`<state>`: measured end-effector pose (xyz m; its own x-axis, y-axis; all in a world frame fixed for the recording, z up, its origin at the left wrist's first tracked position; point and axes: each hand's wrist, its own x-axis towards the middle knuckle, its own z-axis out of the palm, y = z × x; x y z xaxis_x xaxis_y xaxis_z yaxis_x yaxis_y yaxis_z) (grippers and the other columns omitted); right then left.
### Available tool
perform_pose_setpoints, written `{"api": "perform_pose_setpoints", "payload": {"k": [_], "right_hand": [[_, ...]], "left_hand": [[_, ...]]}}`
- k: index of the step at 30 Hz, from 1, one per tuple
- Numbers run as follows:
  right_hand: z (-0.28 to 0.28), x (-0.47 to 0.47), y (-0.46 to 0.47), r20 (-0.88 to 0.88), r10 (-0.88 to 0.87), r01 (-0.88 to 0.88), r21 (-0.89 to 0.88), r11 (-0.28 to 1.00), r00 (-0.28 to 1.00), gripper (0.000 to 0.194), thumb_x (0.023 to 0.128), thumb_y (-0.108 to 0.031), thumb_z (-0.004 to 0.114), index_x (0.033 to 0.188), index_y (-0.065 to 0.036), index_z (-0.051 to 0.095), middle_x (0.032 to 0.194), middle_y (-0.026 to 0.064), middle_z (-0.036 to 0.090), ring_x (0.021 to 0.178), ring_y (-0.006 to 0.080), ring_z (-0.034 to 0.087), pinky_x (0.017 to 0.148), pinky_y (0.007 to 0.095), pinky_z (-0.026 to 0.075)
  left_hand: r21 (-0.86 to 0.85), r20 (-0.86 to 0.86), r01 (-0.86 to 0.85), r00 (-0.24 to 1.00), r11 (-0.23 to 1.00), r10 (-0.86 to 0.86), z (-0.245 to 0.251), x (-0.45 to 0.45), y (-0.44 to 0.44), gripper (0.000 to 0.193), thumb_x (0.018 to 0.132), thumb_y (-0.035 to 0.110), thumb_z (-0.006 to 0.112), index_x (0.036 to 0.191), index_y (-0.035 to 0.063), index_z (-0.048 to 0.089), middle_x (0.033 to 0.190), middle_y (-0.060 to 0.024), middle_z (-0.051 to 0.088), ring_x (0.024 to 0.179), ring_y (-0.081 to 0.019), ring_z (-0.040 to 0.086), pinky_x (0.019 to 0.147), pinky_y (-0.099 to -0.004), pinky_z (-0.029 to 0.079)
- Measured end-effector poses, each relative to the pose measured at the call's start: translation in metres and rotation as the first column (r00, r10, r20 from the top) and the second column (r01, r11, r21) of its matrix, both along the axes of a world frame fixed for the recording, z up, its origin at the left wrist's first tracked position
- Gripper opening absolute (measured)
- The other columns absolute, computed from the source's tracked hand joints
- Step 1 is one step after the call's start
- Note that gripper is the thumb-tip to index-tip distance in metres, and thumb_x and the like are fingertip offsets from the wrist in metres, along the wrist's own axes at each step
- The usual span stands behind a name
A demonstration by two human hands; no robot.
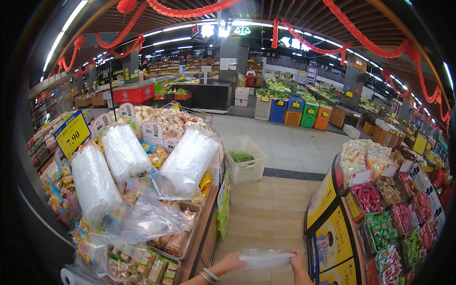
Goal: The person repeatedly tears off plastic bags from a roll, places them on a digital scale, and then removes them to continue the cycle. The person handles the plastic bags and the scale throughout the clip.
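A flattened bundle of clear plastic film, perhaps bags (pixel 267 259), stretches between my two hands above the aisle floor. My left hand (pixel 232 263) grips its left end, with bangles on that wrist. At the other end, my right hand (pixel 298 262) holds the film close to the yellow-fronted counter. Three thick rolls of white translucent plastic bags, a left one (pixel 93 183), a middle one (pixel 125 151) and a right one (pixel 192 156), rest on packaged snacks at the left. Loose clear plastic (pixel 153 215) drapes over the snack trays below them.
A white plastic crate (pixel 245 172) holding leafy greens stands beside the left display. Candy bins (pixel 381 228) line the right counter (pixel 326 206). A yellow price sign (pixel 72 134) rises at left. A person in a red apron (pixel 250 76) stands far off near vegetable crates (pixel 278 109).
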<state>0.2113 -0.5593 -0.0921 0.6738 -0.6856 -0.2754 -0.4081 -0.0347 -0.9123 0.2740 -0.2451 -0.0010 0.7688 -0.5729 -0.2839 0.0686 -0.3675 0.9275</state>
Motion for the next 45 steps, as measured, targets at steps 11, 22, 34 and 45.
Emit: {"api": "perform_pose_setpoints", "payload": {"k": [11,22,34,45], "right_hand": [[0.084,-0.007,0.063,0.128,0.309,-0.258,-0.314,0.914,0.942,0.035,0.063,-0.002,0.071,0.096,-0.004,0.059,0.082,0.0089,0.061,0.077,0.0197,0.058,0.068,0.0306,0.047],[0.151,-0.051,0.081,0.577,0.498,-0.761,0.527,0.377,0.647,0.046,0.065,-0.004,0.074,0.107,-0.006,0.054,0.098,0.0079,0.059,0.086,0.0194,0.058,0.073,0.036,0.051],[0.128,0.071,0.129,0.55,0.614,-0.824,0.37,0.429,0.566,0.029,0.075,-0.002,0.058,0.104,0.0,0.057,0.095,0.0102,0.059,0.087,0.0203,0.056,0.08,0.033,0.046],[0.192,0.011,0.251,0.69,0.724,-0.978,0.162,-0.132,0.016,0.023,0.075,-0.008,0.068,0.088,-0.005,0.05,0.092,0.0051,0.056,0.087,0.016,0.055,0.08,0.0316,0.044]], "left_hand": [[-0.294,-0.165,-0.316,0.946,0.902,0.278,0.013,0.038,0.058,0.017,0.078,0.017,0.067,0.087,0.003,0.063,0.085,-0.0062,0.065,0.08,-0.0126,0.059,0.069,-0.0254,0.046],[0.019,0.43,-0.803,0.545,0.596,0.72,0.027,-0.012,0.078,0.022,0.077,0.019,0.06,0.096,0.0082,0.06,0.089,-0.0171,0.064,0.084,-0.03,0.062,0.075,-0.0385,0.048],[-0.244,0.355,-0.722,0.555,0.647,0.753,0.109,-0.145,0.129,0.018,0.072,0.011,0.059,0.084,0.0019,0.05,0.078,-0.0062,0.053,0.076,-0.0155,0.051,0.07,-0.0284,0.043],[-0.422,0.079,-0.805,0.426,0.417,0.901,0.164,-0.324,0.252,0.013,0.07,0.004,0.07,0.081,0.0026,0.063,0.078,-0.0012,0.061,0.075,-0.011,0.056,0.065,-0.0248,0.043]]}}
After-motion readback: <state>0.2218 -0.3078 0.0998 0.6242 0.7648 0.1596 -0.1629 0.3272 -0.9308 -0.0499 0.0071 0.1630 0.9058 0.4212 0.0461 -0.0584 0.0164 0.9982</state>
